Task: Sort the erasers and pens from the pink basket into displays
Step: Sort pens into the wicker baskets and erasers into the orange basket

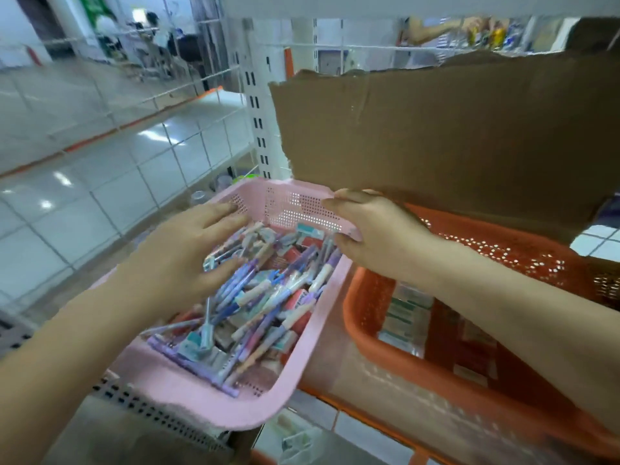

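Observation:
A pink basket (188, 394) sits in front of me, full of several purple and blue pens (255, 290) and small boxed erasers (295, 253). My left hand (188, 250) hovers over the basket's left half, fingers spread, the thumb touching the pens; it holds nothing that I can see. My right hand (372, 229) grips the basket's far right corner, fingers curled over the rim.
An orange basket (396, 357) with boxed goods stands right of the pink one. A torn cardboard flap (436, 135) rises behind both. White wire-grid shelving (141, 129) and a slotted upright (258, 122) are at the left and back. Another person's arm (432, 30) shows far behind.

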